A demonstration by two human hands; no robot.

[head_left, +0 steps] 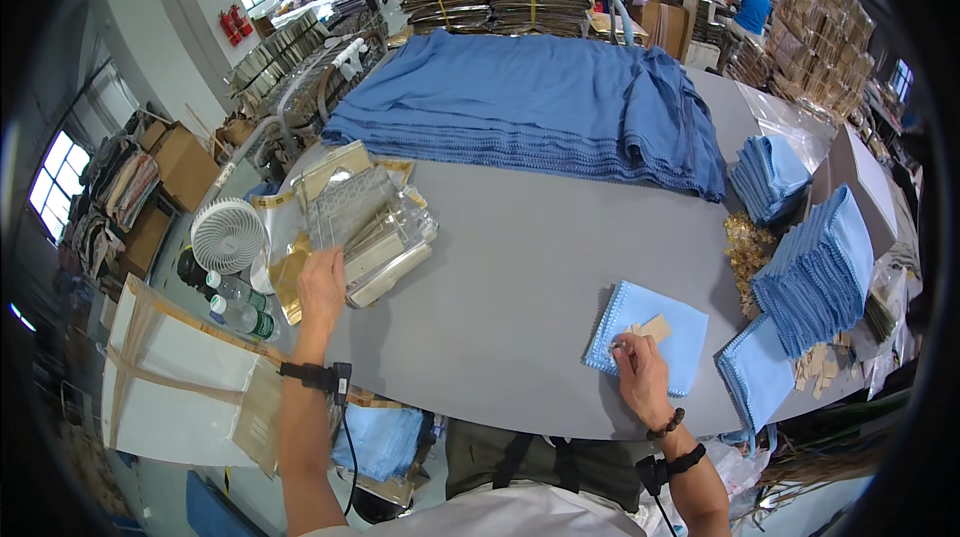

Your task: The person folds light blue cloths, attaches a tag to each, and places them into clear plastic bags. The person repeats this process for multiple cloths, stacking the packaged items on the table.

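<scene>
On the left of the grey table, my left hand [322, 287] is closed at the near edge of a pile of clear plastic bags [365, 212], its fingertips pinching the edge of one. My right hand [642, 367] rests over a folded light blue cloth [685, 327] with crocheted-looking edges. Its thumb and fingers are pressed together around something small, mostly hidden. Just beyond those fingertips, a small brown cardboard piece [655, 327] lies on the cloth.
A broad stack of darker blue cloths [520, 97] covers the table's far side. Folded light blue cloths [815, 267] stand in piles at right, beside small gold-coloured pieces [748, 252] and cardboard bits [818, 367]. A white fan [228, 235] and water bottles [243, 317] stand at left.
</scene>
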